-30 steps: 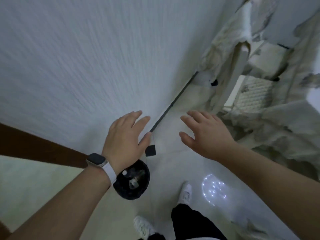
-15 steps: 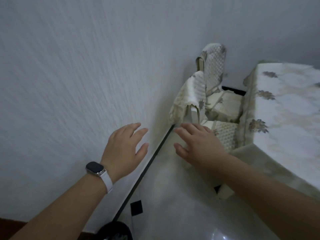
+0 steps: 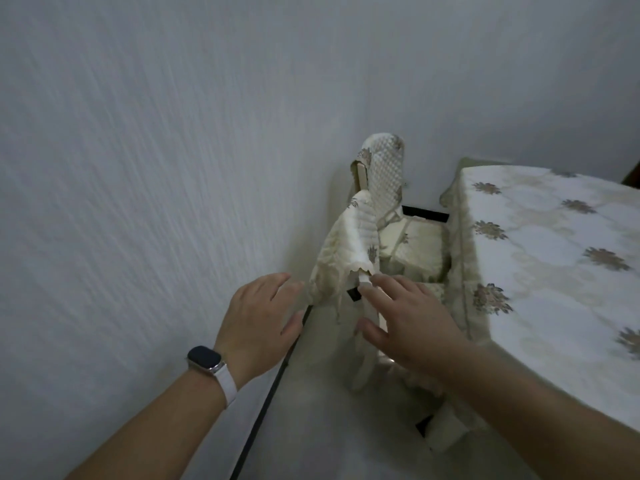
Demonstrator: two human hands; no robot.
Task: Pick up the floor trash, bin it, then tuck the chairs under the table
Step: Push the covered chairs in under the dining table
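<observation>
Fingers [image 3: 388, 284] of the right hand [image 3: 408, 320] are spread and loose, fingertips at or just touching the lower edge of the nearer chair's cover, not clamped on anything; real contact is hard to call. Left hand [image 3: 258, 317] also open, fingers apart, palm down, hovering just left of the same cover, no contact visible. White smartwatch [image 3: 207, 362] on the left wrist.

Nearer chair [image 3: 349, 251]: backrest draped in a cream quilted cover with small floral motifs, hanging crumpled, fringe trailing down. It stands between the wall and the counter, and its seat is mostly hidden behind the right hand. Second chair [image 3: 384, 168] stands further back, upright, with the same quilted cover on its backrest and its cushioned seat [image 3: 419, 247] showing next to the counter edge. Whether either chair is fully under the counter, cannot tell.

Counter [image 3: 554, 271] on the right, covered with a pale cloth with brown flower motifs that hangs down the side.

Textured white wall [image 3: 156, 168] fills the left and top. Dark baseboard strip [image 3: 270, 386] runs along the wall's foot to the chairs. Pale floor [image 3: 329, 427] below, with no trash seen in this part. Picture is slightly blurred.
</observation>
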